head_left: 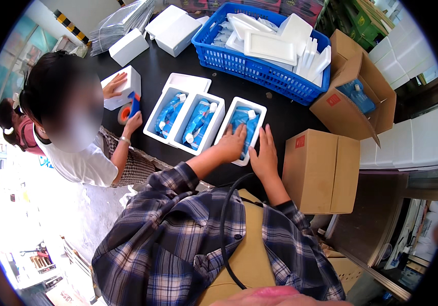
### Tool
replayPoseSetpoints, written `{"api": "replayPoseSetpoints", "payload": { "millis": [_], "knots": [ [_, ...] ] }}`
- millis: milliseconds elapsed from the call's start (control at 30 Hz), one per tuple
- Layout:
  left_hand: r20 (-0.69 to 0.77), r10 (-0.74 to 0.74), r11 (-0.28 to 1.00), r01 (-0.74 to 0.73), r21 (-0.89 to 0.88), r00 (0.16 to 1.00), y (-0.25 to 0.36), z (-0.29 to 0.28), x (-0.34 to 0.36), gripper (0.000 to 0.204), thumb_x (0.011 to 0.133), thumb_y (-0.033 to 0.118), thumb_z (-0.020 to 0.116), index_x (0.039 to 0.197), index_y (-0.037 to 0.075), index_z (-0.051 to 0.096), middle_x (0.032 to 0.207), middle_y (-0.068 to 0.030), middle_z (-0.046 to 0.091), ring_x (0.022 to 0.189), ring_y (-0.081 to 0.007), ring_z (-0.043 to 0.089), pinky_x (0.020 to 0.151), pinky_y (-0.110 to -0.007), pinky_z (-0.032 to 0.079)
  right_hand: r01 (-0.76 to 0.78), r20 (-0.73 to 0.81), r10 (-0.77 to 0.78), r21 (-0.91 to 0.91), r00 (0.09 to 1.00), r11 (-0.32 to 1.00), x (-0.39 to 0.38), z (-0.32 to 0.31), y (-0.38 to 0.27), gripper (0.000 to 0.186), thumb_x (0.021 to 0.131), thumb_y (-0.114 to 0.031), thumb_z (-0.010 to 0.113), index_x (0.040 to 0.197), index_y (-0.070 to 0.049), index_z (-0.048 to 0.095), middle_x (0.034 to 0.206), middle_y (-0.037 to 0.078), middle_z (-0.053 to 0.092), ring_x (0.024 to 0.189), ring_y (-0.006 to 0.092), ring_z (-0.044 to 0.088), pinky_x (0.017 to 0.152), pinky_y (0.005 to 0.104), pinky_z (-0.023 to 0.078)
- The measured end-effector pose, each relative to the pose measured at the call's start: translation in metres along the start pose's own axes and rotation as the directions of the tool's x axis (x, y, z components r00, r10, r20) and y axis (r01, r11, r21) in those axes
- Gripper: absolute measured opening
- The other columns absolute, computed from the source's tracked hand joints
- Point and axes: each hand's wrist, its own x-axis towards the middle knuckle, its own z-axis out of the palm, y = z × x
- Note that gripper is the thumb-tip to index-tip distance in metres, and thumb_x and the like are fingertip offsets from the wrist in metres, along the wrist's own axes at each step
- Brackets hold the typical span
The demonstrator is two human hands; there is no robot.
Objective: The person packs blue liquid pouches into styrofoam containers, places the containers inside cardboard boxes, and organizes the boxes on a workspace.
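Note:
A white foam box [232,107] stands in front of me with blue spouted pouches [251,125] with white caps inside. My left hand [232,145] lies over its near left side, fingers stretched out onto the pouches. At the near right edge of the same box is my right hand [265,157], its fingers extended along the outer wall and the thumb by the rim. Neither hand is closed round anything. Just to the left, two more open foam boxes, a middle one [219,104] and a left one [150,125], also contain blue pouches.
Behind the boxes lies a foam lid [198,81]. A blue crate [260,76] of foam pieces stands at the back, with an open carton [326,115] and closed carton [316,173] at right. A co-worker at left holds a tape dispenser [134,104] beside a foam box [127,86].

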Motion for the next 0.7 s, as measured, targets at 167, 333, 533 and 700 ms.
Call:
{"api": "replayPoseSetpoints", "payload": {
  "millis": [167,333,533,700],
  "knots": [
    [-0.050,-0.049,0.996,0.045,-0.080,0.998,-0.063,-0.008,0.000,0.077,0.090,0.010,0.061,0.154,-0.010,0.024,0.158,-0.0324,0.030,0.146,-0.0530,0.029,0.123,-0.052,0.025,0.025,0.318,-0.184,0.444,0.930,0.896,-0.048,-0.092,-0.011,0.050,0.093,-0.010,0.066,0.141,0.000,0.054,0.148,0.021,0.053,0.139,0.0347,0.050,0.115,0.0392,0.039],
    [-0.046,-0.075,0.994,0.071,-0.085,0.996,-0.121,-0.031,0.025,0.075,0.088,0.017,0.069,0.151,-0.004,0.037,0.152,-0.0304,0.042,0.144,-0.0431,0.039,0.121,-0.045,0.030,0.000,-0.041,-0.007,-0.160,0.999,0.987,-0.067,-0.220,0.001,0.072,0.085,-0.024,0.074,0.149,-0.005,0.048,0.158,0.019,0.041,0.149,0.0397,0.034,0.122,0.0521,0.024],
    [-0.279,0.033,0.989,-0.071,-0.127,0.960,-0.034,-0.248,0.185,0.035,0.095,0.034,0.068,0.101,0.000,0.071,0.078,-0.0217,0.067,0.068,-0.0325,0.065,0.063,-0.045,0.049,-0.323,-0.006,0.347,-0.380,0.938,0.867,-0.081,-0.192,0.035,0.108,0.075,-0.055,0.076,0.160,-0.008,0.030,0.168,0.021,0.019,0.155,0.0447,0.013,0.121,0.0640,0.006],
    [-0.552,-0.105,0.993,0.121,-0.008,0.827,-0.019,-0.261,0.405,0.097,0.080,0.066,0.073,0.140,-0.008,0.052,0.129,-0.0290,0.065,0.119,-0.0407,0.064,0.099,-0.044,0.052,-0.328,0.021,0.368,-0.410,0.930,0.851,-0.066,-0.187,0.038,0.108,0.074,-0.062,0.077,0.158,-0.009,0.035,0.167,0.022,0.022,0.154,0.0467,0.013,0.120,0.0660,0.005]
  ]
}}
